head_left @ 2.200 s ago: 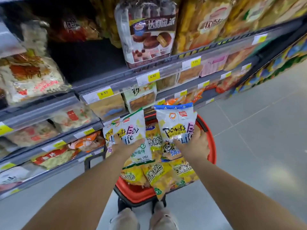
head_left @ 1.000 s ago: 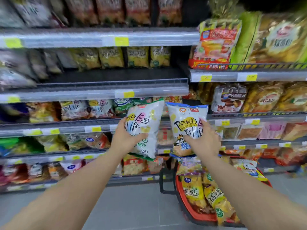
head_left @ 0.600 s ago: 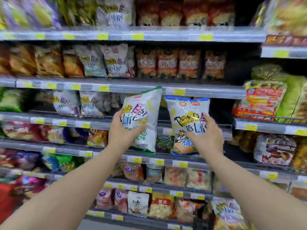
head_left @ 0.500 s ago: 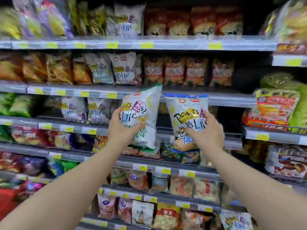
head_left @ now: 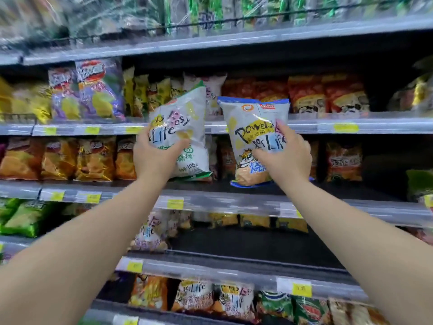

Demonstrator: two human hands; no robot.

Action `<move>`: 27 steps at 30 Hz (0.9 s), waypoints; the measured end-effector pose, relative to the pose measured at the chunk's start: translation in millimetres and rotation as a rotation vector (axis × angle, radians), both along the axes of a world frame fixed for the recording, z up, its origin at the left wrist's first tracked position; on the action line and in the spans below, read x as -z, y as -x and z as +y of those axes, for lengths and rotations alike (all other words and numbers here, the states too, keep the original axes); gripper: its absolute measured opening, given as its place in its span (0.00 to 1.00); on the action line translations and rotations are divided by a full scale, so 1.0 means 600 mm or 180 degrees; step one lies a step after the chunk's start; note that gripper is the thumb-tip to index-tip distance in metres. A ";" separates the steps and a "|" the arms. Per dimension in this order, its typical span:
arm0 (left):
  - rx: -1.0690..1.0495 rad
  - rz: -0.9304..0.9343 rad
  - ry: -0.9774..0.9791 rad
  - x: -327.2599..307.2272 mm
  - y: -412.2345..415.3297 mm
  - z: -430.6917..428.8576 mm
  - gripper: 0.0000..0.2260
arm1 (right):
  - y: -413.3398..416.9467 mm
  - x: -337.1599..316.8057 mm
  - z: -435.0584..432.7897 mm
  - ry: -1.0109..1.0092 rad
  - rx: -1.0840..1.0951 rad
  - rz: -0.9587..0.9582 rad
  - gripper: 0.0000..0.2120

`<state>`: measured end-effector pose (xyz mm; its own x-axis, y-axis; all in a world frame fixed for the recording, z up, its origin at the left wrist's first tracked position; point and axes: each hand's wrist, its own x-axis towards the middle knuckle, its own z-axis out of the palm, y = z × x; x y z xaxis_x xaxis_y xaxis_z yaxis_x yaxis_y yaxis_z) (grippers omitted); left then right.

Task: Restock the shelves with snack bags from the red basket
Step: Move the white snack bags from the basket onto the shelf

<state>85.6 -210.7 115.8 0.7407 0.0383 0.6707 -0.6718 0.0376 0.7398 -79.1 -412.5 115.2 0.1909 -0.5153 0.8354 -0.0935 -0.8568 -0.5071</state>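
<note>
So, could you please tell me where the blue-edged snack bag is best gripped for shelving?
On the blue-edged bag, probably the lower half, from its right side, as the right hand holds it: upright and puffy, so a low hold leaves the top free.

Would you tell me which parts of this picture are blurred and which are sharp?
Head view: the top shelf is smeared by motion blur; the green-edged bag in the left hand and the blue-edged bag in the right hand read clearly.

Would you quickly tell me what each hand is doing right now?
Left hand: grips the green-trimmed snack bag.
Right hand: grips the blue-trimmed snack bag.
</note>
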 end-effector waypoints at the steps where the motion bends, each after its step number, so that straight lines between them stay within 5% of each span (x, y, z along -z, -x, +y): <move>1: -0.0176 -0.0015 -0.0070 -0.022 -0.018 0.000 0.40 | -0.016 -0.018 0.000 0.0089 0.0014 -0.0049 0.37; 7: -0.0581 0.0156 -0.0401 -0.160 -0.124 0.005 0.42 | -0.107 -0.120 0.013 0.0330 0.0066 -0.0142 0.35; 16: -0.0480 0.0045 -0.0945 -0.294 -0.246 -0.002 0.44 | -0.215 -0.265 0.063 0.0214 0.0526 0.0540 0.29; 27: -0.0674 -0.0781 -0.1055 -0.272 -0.387 -0.063 0.39 | -0.314 -0.300 0.079 0.0289 0.1396 0.0370 0.36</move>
<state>317.7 -248.2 278.8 0.5575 -0.0742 0.8268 -0.7959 -0.3310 0.5069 109.2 -364.8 295.1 0.0663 -0.4942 0.8668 -0.5090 -0.7639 -0.3966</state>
